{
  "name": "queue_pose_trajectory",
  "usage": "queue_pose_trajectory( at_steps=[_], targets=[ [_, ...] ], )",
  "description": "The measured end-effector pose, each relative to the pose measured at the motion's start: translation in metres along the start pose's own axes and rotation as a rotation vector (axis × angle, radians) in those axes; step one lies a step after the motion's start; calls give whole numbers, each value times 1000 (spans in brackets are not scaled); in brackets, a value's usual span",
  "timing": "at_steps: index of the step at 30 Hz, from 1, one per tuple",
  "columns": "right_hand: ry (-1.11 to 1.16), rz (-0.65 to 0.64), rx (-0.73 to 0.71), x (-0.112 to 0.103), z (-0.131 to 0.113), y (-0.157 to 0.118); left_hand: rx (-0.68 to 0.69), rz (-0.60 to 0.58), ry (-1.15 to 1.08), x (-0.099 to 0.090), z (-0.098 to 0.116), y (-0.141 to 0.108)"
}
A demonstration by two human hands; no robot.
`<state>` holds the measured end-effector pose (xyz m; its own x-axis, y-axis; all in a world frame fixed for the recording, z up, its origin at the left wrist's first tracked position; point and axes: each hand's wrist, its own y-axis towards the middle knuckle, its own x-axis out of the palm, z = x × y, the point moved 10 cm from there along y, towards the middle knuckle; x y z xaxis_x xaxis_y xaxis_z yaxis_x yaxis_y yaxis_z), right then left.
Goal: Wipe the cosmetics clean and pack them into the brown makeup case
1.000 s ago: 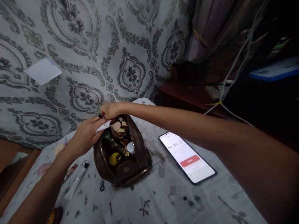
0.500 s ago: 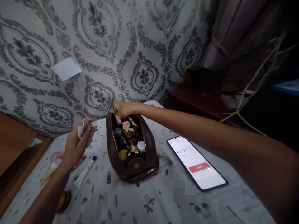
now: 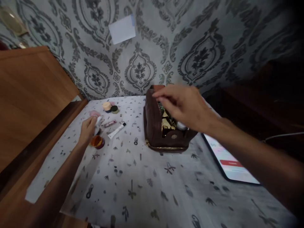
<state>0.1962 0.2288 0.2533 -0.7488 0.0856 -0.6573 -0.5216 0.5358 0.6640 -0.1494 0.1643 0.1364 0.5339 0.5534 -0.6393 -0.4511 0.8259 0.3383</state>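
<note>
A brown toiletry bag (image 3: pixel 152 118) stands unzipped on the patterned cloth, with several bottles and gold-coloured items inside. My right hand (image 3: pixel 187 103) hangs over its opening, thumb and fingers apart, with nothing visible between them. It hides part of the contents, though a white cap (image 3: pixel 181 126) shows below it. On the left, my left hand (image 3: pixel 87 129) is closed on a crumpled white tissue (image 3: pixel 98 123). Just below that hand lies an amber jar (image 3: pixel 98 142). A white tube with a black cap (image 3: pixel 117 130) and a small pink tube (image 3: pixel 110 123) lie to its right.
Small jars (image 3: pixel 114 109) stand toward the back left, near a pink item (image 3: pixel 94 113). A lit phone (image 3: pixel 231 163) lies to the right, partly under my right forearm. A wooden panel (image 3: pixel 30 79) borders the left side, and patterned wall covering (image 3: pixel 140 69) rises behind.
The view has swung left. My right hand has come up out of the bag's far end. My left hand has lowered with the tissue toward the jar and tubes.
</note>
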Motion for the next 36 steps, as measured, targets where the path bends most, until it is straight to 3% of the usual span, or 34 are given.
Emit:
queue_pose_trajectory(
  at_steps=[2,4,7,10,12,15,17,21,27,32,36],
  targets=[
    [113,-45,-95,21,-35,-20,107,-33,57,7,10,-9],
    [208,-158,-130,53,-59,-38,251,-143,176,28,26,-23],
    [326,-280,-44,102,-71,-61,305,-335,490,64,32,-47],
    [532,-330,207,151,-57,-81,272,-471,709,83,26,-60],
    [797,-357,484,189,-41,-99,258,-487,713,84,24,-62],
    [1075,-236,824,229,-22,-123,240,-479,655,81,21,-64],
    [1163,-145,968,247,-16,-136,233,-478,610,81,20,-69],
    [1216,-47,1019,261,-16,-145,232,-496,537,86,21,-80],
    [1257,23,999,260,-19,-149,241,-485,392,89,24,-85],
    [1338,114,1052,254,-21,-155,290,-499,0,93,44,-106],
    [1399,169,1060,244,-22,-156,396,-522,-87,93,63,-123]
  ],
)
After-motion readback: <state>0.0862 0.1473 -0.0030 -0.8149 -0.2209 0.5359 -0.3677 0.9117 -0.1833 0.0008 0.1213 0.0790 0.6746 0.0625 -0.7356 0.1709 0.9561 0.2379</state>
